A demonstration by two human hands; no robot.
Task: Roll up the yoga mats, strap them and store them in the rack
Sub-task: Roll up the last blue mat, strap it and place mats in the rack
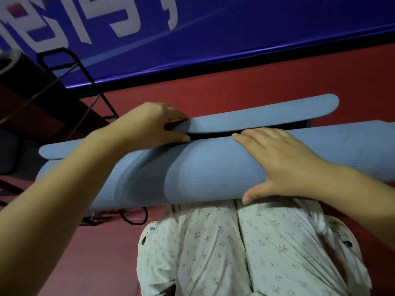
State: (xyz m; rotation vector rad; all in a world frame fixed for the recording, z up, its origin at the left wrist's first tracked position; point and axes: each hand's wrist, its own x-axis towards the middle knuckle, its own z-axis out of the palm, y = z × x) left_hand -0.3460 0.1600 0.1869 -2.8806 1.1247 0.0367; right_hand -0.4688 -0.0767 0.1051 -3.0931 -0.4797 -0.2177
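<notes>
Closest to the camera are the person's legs in flowery pants (245, 253), with a shoe (147, 233) peeking out at each side. They stand on the red floor (235, 88).

Just past the knees lies the blue yoga mat (192, 174), rolled into a fat tube and held across the body. The right hand (284, 163) lies spread on top of the roll, fingers straight and wide, thumb down at the near side, pressing the roll. The left hand (149, 124) is a bit farther away, at the far side of the roll. Its thumb and fingers pinch the loose end flap (267, 116) of the mat, which sticks up and is not yet laid flat. A dark gap shows between flap and roll.

Farther off, at the left, is a black metal rack (70, 67), and behind it a blue wall banner (235, 39) with big white letters.

I think the roll is almost done, and the flap must be tucked down next. No strap can be seen. Things could go wrong here: if the right hand lifts or slides, the springy mat may pop open. If the left hand pulls the flap crooked, the ends will not line up and the roll may come out lopsided and be hard to strap
</notes>
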